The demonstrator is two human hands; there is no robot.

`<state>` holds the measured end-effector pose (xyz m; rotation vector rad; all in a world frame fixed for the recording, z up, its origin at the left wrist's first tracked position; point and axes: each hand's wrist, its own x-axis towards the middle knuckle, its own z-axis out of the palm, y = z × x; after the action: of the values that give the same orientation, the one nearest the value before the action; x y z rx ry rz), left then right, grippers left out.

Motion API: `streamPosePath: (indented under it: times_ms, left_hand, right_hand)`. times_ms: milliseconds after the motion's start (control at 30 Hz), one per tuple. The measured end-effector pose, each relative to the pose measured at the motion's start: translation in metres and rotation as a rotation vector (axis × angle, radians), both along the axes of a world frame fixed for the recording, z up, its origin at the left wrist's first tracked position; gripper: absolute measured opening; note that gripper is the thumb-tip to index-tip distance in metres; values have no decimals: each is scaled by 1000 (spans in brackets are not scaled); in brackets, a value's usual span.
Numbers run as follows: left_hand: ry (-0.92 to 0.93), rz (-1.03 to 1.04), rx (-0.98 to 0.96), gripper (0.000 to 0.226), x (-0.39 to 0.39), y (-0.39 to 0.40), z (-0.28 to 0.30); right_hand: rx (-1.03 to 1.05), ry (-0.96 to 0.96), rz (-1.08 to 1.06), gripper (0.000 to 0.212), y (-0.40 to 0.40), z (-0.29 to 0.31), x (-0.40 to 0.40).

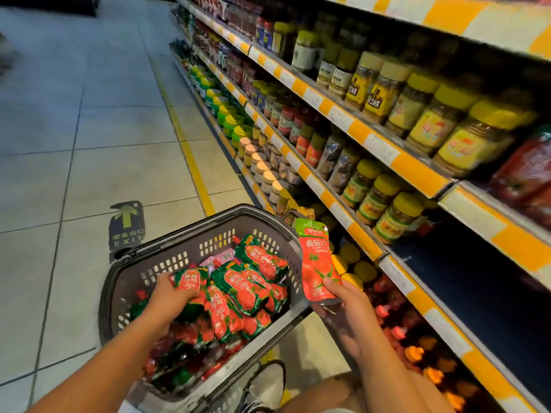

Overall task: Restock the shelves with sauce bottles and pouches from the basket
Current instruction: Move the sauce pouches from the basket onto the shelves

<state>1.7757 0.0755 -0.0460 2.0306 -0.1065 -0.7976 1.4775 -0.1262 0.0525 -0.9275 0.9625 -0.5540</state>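
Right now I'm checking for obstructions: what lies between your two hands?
In the head view, loose pouches and the basket rim lie between the left hand and right hand.

Tiled floor [89, 144] with yellow line [190, 162].

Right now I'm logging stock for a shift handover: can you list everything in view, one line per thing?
basket: one, dark grey plastic, on the floor beside the shelving
pouches in basket: many, red and green, piled loose
held pouch: one, red with green top and spout, upright above the basket's right rim
jars: many, yellow lids, upper shelves
green-lidded tubs: a row, lower shelf further along
empty shelf bay: one, dark, at right
floor arrow sticker: one, dark with green arrow, marked EXIT
shoe: one, pale, beside the basket
left hand: fingers on a pouch in the basket
right hand: grips the held pouch's base
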Motion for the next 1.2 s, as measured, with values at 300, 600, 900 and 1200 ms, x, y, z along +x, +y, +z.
streamPosePath:
  times_ms: [300,600,900,1200]
  left_hand:
    - [331,-32,-492,87,-42,-11,108]
    - [546,-506,-593,49,-175,-58,184]
    - [551,-844,-495,46,-340,-105,221]
    - [425,-1196,-316,38,-493,-120,226]
  right_hand:
    - [27,-116,-90,46,34,53,-78]
    - [-79,-147,-217,49,95,99,-219]
    - [-149,-103,-716,41,168,110,-360]
    - [-153,-111,-1187,21,226,92,-489]
